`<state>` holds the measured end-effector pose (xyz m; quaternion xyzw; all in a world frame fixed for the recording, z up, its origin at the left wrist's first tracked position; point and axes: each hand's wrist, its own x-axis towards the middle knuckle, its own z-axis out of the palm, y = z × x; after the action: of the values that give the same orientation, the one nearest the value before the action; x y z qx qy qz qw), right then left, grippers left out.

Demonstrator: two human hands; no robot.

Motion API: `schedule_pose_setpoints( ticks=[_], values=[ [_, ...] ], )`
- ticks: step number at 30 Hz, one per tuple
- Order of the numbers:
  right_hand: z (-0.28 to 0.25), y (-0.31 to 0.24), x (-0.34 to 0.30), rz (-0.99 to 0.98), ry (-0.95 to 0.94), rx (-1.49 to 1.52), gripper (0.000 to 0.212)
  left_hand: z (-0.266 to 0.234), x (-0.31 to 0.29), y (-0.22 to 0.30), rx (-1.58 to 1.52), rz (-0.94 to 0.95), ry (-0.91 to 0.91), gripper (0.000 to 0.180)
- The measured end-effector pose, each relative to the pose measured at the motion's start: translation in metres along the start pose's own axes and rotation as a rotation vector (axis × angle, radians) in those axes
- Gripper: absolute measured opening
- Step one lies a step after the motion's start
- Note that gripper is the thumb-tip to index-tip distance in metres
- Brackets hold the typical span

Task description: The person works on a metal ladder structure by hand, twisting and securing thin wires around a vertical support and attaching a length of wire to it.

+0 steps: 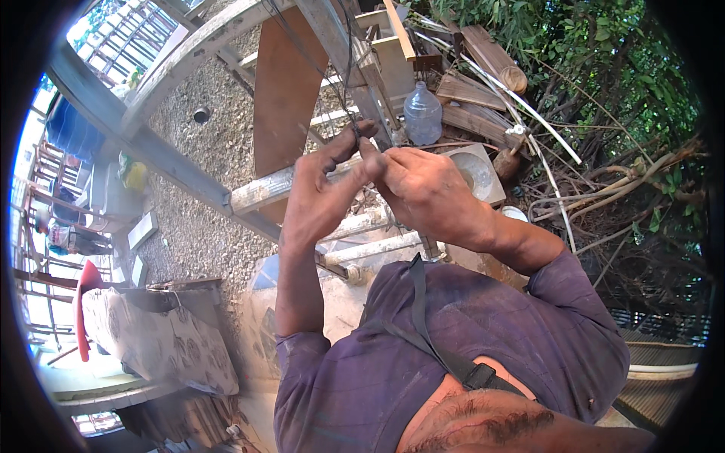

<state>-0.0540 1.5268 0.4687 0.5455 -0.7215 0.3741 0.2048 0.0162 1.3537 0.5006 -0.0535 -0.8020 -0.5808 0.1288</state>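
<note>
A thin dark wire (347, 94) hangs beside a grey metal post (329, 41) and runs down to my fingers. My left hand (326, 189) pinches its lower part between thumb and forefinger, with the fingertips darkly smudged. Pressed close against the left thumb is my right hand (432, 185), its fingers curled and closed. Whatever lies inside the right fingers is hidden. Just behind the hands, a paint-spattered round rail (264, 189) crosses at wrist height.
A brown board (283, 90) leans beyond the hands. At the right stand a clear plastic jug (423, 115), stacked timber (472, 98) and a branch pile (604, 189). A grey beam (162, 162) slants across the left above gravel (200, 196). A covered table (162, 332) stands lower left.
</note>
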Motion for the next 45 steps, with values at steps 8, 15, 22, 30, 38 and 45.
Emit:
schedule_pose_setpoints(
  ticks=[8, 15, 22, 30, 38, 45],
  values=[
    [-0.045, 0.021, 0.004, 0.532, -0.161, 0.722, 0.022, -0.001, 0.001, -0.006, -0.070, -0.040, 0.065, 0.031],
    [0.015, 0.055, 0.005, 0.605, -0.176, 1.296, 0.030, 0.009, 0.007, -0.008, 0.115, 0.071, 0.128, 0.030],
    [0.013, 0.053, 0.014, 0.556, -0.010, 0.786, 0.023, 0.011, 0.001, -0.008, 0.581, -0.001, 0.302, 0.021],
    [-0.030, 0.010, 0.022, 0.289, -0.069, 0.806, 0.013, 0.023, 0.013, -0.044, 0.263, 0.156, 0.296, 0.022],
    [-0.015, 0.001, 0.010, 0.077, -0.036, 0.201, 0.013, 0.024, 0.021, -0.061, -0.098, 0.184, -0.268, 0.067],
    [-0.020, 0.014, -0.004, 0.185, 0.080, 0.205, 0.009, 0.000, 0.012, -0.038, -0.960, -0.059, -0.111, 0.061]
  ],
)
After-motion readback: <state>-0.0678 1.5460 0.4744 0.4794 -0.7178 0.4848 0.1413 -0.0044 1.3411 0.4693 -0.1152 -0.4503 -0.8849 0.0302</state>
